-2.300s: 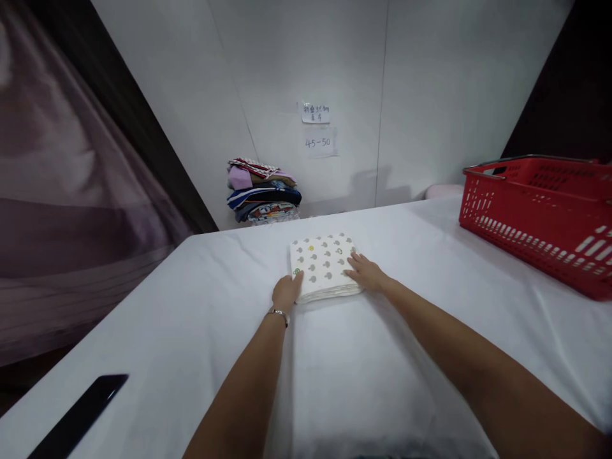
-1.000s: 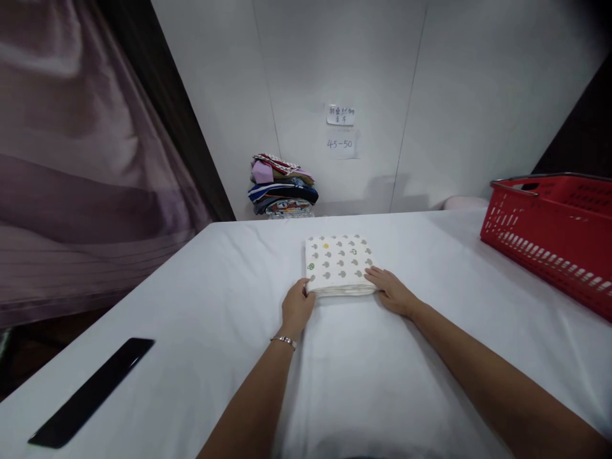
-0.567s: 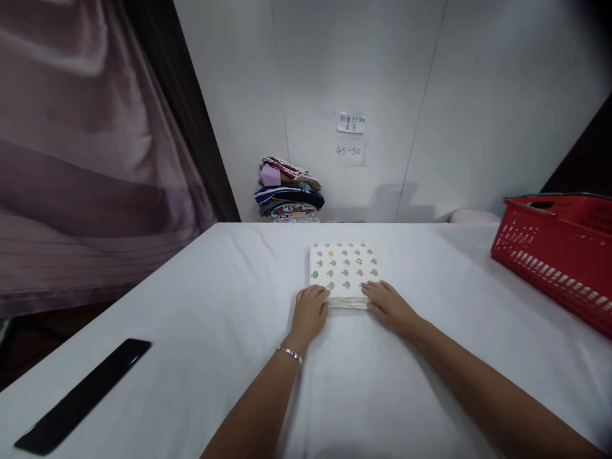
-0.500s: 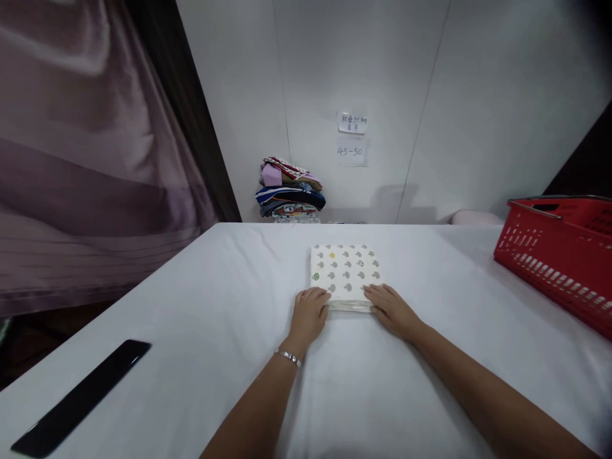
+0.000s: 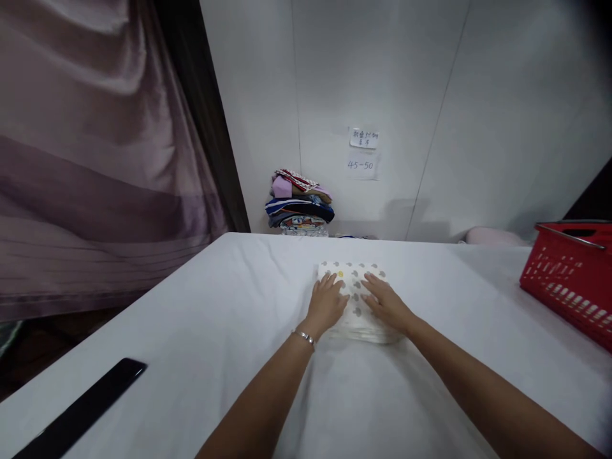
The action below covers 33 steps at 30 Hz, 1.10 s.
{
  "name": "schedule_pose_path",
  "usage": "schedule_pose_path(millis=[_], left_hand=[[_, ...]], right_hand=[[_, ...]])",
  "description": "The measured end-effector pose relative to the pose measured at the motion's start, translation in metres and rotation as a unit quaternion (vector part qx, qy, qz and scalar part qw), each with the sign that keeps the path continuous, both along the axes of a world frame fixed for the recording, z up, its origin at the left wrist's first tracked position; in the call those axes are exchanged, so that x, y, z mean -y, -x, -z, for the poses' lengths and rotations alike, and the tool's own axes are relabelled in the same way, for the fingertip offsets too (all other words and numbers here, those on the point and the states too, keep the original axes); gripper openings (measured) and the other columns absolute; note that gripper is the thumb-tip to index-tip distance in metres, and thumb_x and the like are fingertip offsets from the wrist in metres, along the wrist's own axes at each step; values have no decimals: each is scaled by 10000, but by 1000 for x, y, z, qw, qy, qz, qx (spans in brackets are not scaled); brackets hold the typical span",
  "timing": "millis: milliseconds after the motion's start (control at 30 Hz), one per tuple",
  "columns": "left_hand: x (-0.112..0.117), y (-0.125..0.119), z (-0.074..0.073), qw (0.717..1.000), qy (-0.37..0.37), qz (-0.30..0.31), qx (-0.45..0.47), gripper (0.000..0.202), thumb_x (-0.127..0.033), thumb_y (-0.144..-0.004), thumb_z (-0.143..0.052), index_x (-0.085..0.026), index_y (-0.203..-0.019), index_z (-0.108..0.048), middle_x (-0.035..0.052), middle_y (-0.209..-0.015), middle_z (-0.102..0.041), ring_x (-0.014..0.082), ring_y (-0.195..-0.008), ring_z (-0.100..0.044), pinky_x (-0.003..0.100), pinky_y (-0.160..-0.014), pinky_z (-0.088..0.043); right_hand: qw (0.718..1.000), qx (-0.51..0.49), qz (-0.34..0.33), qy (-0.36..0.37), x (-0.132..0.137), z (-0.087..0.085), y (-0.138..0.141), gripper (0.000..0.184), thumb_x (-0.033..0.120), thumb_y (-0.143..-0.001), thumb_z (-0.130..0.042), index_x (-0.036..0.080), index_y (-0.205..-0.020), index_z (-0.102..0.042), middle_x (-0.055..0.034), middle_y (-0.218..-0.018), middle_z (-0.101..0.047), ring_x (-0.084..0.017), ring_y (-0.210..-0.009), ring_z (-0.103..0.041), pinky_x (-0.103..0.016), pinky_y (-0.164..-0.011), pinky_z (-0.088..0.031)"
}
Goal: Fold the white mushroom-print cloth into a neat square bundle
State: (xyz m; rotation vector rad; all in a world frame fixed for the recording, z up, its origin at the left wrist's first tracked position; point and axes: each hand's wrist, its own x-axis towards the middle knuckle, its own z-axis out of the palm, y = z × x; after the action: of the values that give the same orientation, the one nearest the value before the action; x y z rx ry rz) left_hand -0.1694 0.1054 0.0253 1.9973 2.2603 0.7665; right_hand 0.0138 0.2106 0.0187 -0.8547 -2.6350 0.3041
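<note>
A folded white cloth with grey dots (image 5: 357,275) lies on the white table (image 5: 239,299) in front of me. Both of my hands rest flat on top of it. My left hand (image 5: 327,303), with a thin bracelet at the wrist, covers its left half with fingers stretched forward. My right hand (image 5: 386,302) lies on the right half, fingers also stretched out. The near edge of the cloth shows several stacked layers below my palms.
A stack of folded colourful clothes (image 5: 299,204) stands by the wall past the table's far edge. A red plastic basket (image 5: 568,274) sits at the right. A flat black object (image 5: 81,414) lies at the near left. A purple curtain (image 5: 95,159) hangs on the left.
Both hands have slid from the cloth's near corners up onto its top surface and now lie flat on it. The view has also tilted up a little.
</note>
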Motion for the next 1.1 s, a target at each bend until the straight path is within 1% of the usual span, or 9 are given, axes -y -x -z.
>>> schedule_pose_path(millis=[67,167,300,500,667,767,900,1000,1100], left_hand=[[-11,0,9,997,69,-11,-15,534,-447,-849,-417,-193,-1319,-412,85,-1461,-297,254,-1367,-179,471,-1098,-165],[-14,0,26,993,116,-20,-16,584,-494,-871,-316,-207,-1379,-313,60,-1489,-233,232,-1383,-126,485,-1104,-137],[-8,2,35,992,126,-18,-11,595,-507,-878,-255,-223,-1400,-265,30,-1508,-169,211,-1392,-71,485,-1105,-136],[-22,4,18,986,166,-25,13,606,-554,-849,-292,-246,-1370,-323,43,-1500,-198,242,-1385,-109,536,-1086,-126],[-64,12,2,993,92,-58,-45,625,-566,-849,-290,-205,-1356,-351,71,-1496,-209,249,-1387,-83,495,-1106,-70],[-81,20,13,989,112,-92,-41,645,-544,-852,-286,-175,-1381,-307,83,-1502,-182,247,-1388,-82,492,-1102,-101],[-85,27,33,987,112,-109,-42,665,-552,-857,-241,-167,-1398,-271,77,-1509,-152,240,-1390,-67,508,-1090,-140],[-84,27,37,987,109,-110,-51,665,-554,-855,-247,-169,-1397,-275,79,-1507,-159,240,-1388,-74,509,-1082,-167],[-85,27,37,987,106,-108,-51,660,-551,-860,-241,-167,-1396,-277,76,-1508,-156,231,-1388,-73,500,-1076,-189]], right_hand=[[997,47,63,0,-19,7,13,589,484,-902,-316,138,-1376,-361,-116,-1472,-250,-258,-1367,-159,-449,-1080,-196],[983,112,143,24,-39,27,17,649,518,-896,-282,133,-1418,-260,-116,-1487,-207,-261,-1374,-117,-472,-1064,-189],[980,131,143,34,-46,42,12,693,556,-890,-234,122,-1430,-220,-96,-1502,-160,-244,-1380,-76,-452,-1064,-187],[979,138,147,39,-43,37,14,681,540,-895,-216,129,-1437,-199,-86,-1505,-148,-235,-1381,-69,-438,-1059,-197],[977,146,149,41,-43,36,15,698,541,-889,-221,103,-1432,-208,-84,-1507,-134,-236,-1382,-58,-439,-1063,-185],[977,148,146,51,-41,35,14,694,540,-890,-218,116,-1438,-191,-81,-1509,-130,-230,-1383,-48,-437,-1066,-171],[973,171,146,59,-42,25,21,681,547,-889,-228,139,-1434,-209,-105,-1503,-155,-250,-1380,-65,-466,-1069,-126],[974,169,147,29,-53,11,35,684,562,-888,-228,125,-1412,-266,-150,-1486,-194,-273,-1374,-90,-480,-1070,-90],[979,138,151,2,-72,9,48,687,569,-893,-203,120,-1411,-257,-136,-1493,-181,-248,-1377,-85,-439,-1083,-90]])
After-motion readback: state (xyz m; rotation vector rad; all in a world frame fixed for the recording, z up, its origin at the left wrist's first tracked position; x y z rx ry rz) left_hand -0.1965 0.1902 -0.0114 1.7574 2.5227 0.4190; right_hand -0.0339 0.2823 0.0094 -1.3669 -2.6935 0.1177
